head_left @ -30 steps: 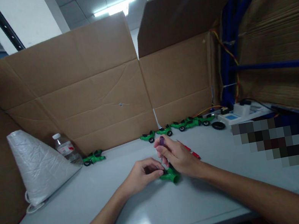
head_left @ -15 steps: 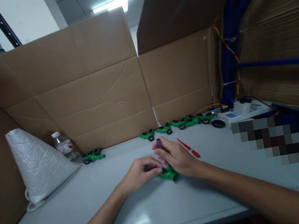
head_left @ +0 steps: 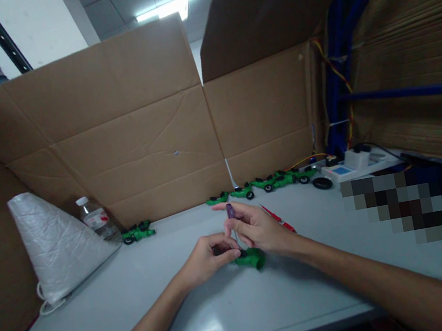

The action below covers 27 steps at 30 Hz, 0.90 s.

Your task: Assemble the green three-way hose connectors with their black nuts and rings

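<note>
Left hand [head_left: 207, 256] pinching green toy car [head_left: 249, 259] flat on worktop [head_left: 246, 309], mid-front. Right hand [head_left: 258, 230] wrapped round purple screwdriver [head_left: 230, 211], upright, tip on car. Keep it vertical, press down, car pinned. Red pen [head_left: 278, 218] just behind hand; finished cars [head_left: 267, 182], bottle [head_left: 96, 219], white bag [head_left: 53, 243] well clear.

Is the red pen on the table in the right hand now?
No, the right hand grips a purple-handled screwdriver over the green toy car, while the red pen lies on the table behind it.

Both forearms bare – no sleeves, gloves, rings – fingers [head_left: 224, 257] uncovered
</note>
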Available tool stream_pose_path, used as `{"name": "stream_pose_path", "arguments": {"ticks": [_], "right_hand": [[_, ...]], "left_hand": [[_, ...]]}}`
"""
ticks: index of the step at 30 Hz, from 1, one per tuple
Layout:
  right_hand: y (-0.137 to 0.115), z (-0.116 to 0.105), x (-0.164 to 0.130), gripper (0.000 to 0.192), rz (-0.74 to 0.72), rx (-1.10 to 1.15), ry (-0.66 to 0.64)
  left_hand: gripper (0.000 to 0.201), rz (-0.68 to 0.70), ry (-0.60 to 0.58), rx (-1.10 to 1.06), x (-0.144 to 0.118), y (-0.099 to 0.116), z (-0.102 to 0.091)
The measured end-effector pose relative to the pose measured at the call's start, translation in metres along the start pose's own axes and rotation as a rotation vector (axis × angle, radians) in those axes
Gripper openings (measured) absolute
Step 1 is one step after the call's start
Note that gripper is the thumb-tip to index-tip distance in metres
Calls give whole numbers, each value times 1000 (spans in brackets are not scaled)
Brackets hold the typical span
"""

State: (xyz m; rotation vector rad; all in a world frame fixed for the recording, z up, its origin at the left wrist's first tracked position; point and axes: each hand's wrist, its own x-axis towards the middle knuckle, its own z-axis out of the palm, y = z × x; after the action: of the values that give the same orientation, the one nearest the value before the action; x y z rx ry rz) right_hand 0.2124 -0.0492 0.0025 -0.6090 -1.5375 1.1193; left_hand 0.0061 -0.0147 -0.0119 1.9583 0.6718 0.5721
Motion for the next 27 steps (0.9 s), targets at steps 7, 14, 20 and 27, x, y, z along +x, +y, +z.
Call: {"name": "stream_pose_path", "arguments": {"ticks": [7,14,20,27], "right_hand": [[-6,1,0,46,87,182,-49],[-4,3,0,48,110,247,1],[1,4,0,44,103,341,-7],[-4,4,-1,41,118,289,-23]], "left_hand": [[38,16,-16,0,0,3,2],[36,34,-4,61,-1,3,4],[39,52,-28,32,-1,9,5],[40,37,-10,-9,-1,8,7]]}}
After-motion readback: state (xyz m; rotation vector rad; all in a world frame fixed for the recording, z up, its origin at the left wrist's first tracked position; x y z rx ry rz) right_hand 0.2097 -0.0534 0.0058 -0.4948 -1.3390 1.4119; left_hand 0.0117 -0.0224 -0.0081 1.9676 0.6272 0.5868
